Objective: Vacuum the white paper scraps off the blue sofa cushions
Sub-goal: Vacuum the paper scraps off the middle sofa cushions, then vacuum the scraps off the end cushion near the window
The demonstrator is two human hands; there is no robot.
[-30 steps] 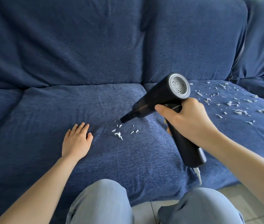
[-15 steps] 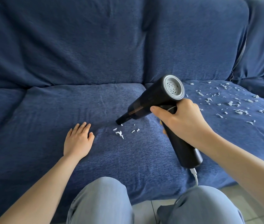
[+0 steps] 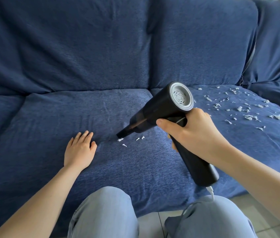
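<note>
I am looking down at a blue sofa [image 3: 67,57] from just in front of it, my knees in light blue jeans [image 3: 105,213] at the bottom of the view. My right hand [image 3: 190,133] is wrapped around the grip of a black handheld vacuum [image 3: 163,107], thumb lying along the side, fingers curled tight on the handle. The vacuum's grey vented rear cap faces up toward me, and its narrow black nozzle [image 3: 121,133] slants down and to the left, its tip at the surface of the middle seat cushion [image 3: 50,117]. A white cable [image 3: 210,190] hangs from the bottom of the handle. Right at the nozzle tip lies a small white paper scrap [image 3: 120,139], with three more scraps [image 3: 140,138] just beside it on the same cushion. My left hand [image 3: 80,150] rests palm-down on that cushion, fingers straight and together, near the nozzle but not touching it. On the seat cushion to the right, behind my right hand, many more white paper scraps [image 3: 245,109] are scattered.
</note>
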